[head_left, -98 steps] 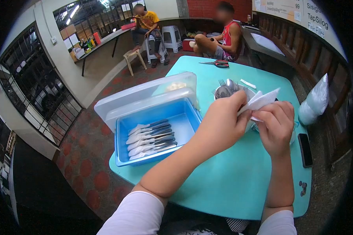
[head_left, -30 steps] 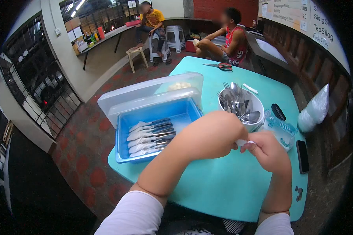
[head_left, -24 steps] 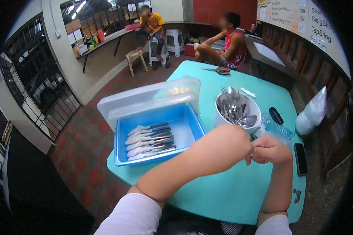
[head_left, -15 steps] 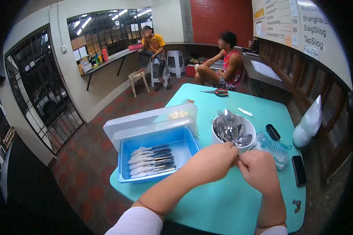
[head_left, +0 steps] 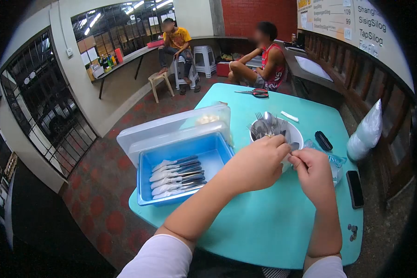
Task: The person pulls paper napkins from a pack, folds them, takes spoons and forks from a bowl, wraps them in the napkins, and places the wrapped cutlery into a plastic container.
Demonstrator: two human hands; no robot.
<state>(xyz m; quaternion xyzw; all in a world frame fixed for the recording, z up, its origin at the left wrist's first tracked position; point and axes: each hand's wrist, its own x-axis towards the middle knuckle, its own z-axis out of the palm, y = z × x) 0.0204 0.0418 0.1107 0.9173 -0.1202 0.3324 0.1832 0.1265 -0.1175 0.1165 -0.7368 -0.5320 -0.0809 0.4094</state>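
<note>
My left hand point(head_left: 259, 162) is closed in front of a white bowl point(head_left: 300, 135) full of spoons and forks point(head_left: 268, 121). Touching it or nearly so, my right hand point(head_left: 314, 173) is closed too, its thumb and fingers pinched. What lies between the fingers is small and mostly hidden; I cannot make it out. To the left stands a blue tray point(head_left: 146, 201), where several dark-handled utensils with white wrapping point(head_left: 167, 178) lie in a row. A clear lid point(head_left: 171, 127) leans behind the tray.
On the turquoise table point(head_left: 245, 231) are red-handled scissors point(head_left: 259, 93), a white strip point(head_left: 289, 116), a black case point(head_left: 323, 140), a plastic packet point(head_left: 337, 163), a phone point(head_left: 355, 189) and coins point(head_left: 352, 230). A plastic-wrapped bundle point(head_left: 363, 134) stands right. Two people point(head_left: 177, 39) point(head_left: 272, 62) sit beyond.
White tissue showed between my fingers at first; now it is hardly visible. My hands dipped toward the table, then rose again to the bowl's front edge. The view has shifted slightly.
</note>
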